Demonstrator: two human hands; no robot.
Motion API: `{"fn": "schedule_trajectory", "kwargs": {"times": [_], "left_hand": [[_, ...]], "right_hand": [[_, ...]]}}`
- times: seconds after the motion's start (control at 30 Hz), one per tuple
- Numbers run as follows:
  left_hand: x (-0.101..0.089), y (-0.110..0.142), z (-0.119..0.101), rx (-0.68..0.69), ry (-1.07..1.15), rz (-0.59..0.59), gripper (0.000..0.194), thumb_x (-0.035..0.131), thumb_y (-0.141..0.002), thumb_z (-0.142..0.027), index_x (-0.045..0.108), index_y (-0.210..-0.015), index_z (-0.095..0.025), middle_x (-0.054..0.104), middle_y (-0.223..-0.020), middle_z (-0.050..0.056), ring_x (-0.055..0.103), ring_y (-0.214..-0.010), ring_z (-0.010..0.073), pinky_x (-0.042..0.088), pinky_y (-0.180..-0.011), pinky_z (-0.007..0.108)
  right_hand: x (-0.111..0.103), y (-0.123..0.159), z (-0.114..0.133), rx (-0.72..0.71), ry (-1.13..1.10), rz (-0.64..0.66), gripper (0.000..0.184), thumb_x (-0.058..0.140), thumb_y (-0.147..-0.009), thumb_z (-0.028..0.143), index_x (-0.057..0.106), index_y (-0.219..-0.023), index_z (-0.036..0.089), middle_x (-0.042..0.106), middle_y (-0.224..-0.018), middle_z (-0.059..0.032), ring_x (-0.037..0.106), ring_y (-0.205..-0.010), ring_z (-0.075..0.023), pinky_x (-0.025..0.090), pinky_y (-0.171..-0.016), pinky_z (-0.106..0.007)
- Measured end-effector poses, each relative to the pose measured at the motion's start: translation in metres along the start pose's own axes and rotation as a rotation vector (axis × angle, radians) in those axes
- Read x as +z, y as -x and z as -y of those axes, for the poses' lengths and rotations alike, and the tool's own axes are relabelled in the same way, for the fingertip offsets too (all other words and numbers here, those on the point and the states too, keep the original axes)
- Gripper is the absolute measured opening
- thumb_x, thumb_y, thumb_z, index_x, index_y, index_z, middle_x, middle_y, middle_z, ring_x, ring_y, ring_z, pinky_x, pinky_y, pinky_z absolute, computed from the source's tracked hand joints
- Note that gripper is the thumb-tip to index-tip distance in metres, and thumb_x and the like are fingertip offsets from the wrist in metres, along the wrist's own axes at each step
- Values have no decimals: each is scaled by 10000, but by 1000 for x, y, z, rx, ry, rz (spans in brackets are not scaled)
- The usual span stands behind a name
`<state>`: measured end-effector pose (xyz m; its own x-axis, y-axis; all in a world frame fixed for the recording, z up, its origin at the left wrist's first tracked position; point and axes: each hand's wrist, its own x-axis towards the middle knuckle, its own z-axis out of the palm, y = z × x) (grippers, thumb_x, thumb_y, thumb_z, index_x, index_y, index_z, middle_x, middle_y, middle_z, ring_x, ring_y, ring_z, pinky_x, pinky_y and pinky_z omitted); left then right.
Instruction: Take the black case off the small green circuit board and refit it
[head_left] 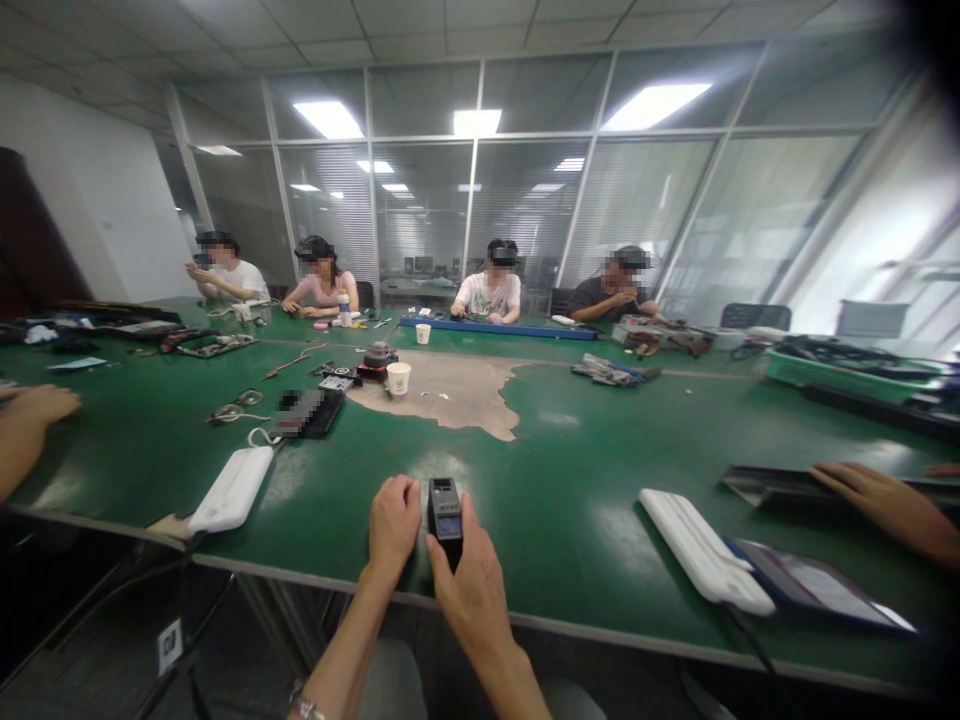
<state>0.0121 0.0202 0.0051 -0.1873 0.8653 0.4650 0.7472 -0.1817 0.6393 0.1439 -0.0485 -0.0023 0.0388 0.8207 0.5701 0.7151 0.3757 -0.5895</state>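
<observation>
Take the device as the centre of your clock, with twelve straight ahead. Your right hand [472,565] has the device [447,520] between thumb and fingers, the thumb on the near left side and the fingers along the right. Your left hand [394,515] sits just beside it at nine, fingers curled in; their tips are hidden, so I cannot tell whether you pinch something small there.

The table [555,560] ends near you at six, so the likeliest trouble is a drop: if your right grip slackens or the device turns in it, the device could slide off that edge towards your lap. I cannot tell whether its lower end rests on the table, so don't count on support from below. Your thumb lies close to the screen [450,526] and could cover it or press something unmeant if you squeeze.

Well apart at three lies a white pack [705,550], its cable running over the edge; a sleeve or knee catching that cable could drag the pack down. The other pack [232,490], towards nine, has the same weakness. The near cup [399,378], past your left hand towards eleven, could tip if you reach carelessly; its contents don't show.
</observation>
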Motion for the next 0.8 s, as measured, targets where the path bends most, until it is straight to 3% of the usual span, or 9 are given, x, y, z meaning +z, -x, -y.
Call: {"fn": "schedule_trajectory", "kwargs": {"times": [0.17,0.33,0.5,0.67,0.8], "left_hand": [[-3,1,-2,0,17,2,290,394,-915,-321,578,-726,-201,594,-736,32,558,-720,151,383,-683,248],[-3,1,-3,-2,22,3,292,390,-916,-315,565,-712,-200,581,-727,28,552,-723,149,383,-693,248],[0,0,-1,-7,6,-13,285,395,-914,-316,561,-713,-199,581,-738,29,547,-729,149,379,-705,251],[1,0,0,-9,-19,-7,287,396,-914,-322,555,-712,-195,583,-743,30,546,-732,151,374,-704,251],[2,0,1,-8,-30,-8,286,396,-912,-317,556,-712,-191,586,-743,29,551,-735,151,373,-703,248]], "right_hand": [[-7,-9,7,67,-38,11,650,499,-893,404,339,-1429,74,508,-1357,-194,508,-1235,-294,446,-986,-453],[-27,-27,12,85,-92,-65,692,514,-879,456,334,-1437,89,477,-1392,-178,466,-1280,-277,401,-1039,-437],[-43,-32,-13,152,-28,-112,698,519,-869,478,357,-1429,94,497,-1376,-173,482,-1266,-280,392,-1049,-441],[-46,-22,-44,196,31,-101,715,521,-858,491,379,-1417,67,499,-1371,-184,486,-1263,-290,393,-1051,-443],[-47,-17,-54,219,36,-87,721,513,-860,498,381,-1415,57,509,-1360,-188,492,-1258,-286,399,-1047,-429]]}}
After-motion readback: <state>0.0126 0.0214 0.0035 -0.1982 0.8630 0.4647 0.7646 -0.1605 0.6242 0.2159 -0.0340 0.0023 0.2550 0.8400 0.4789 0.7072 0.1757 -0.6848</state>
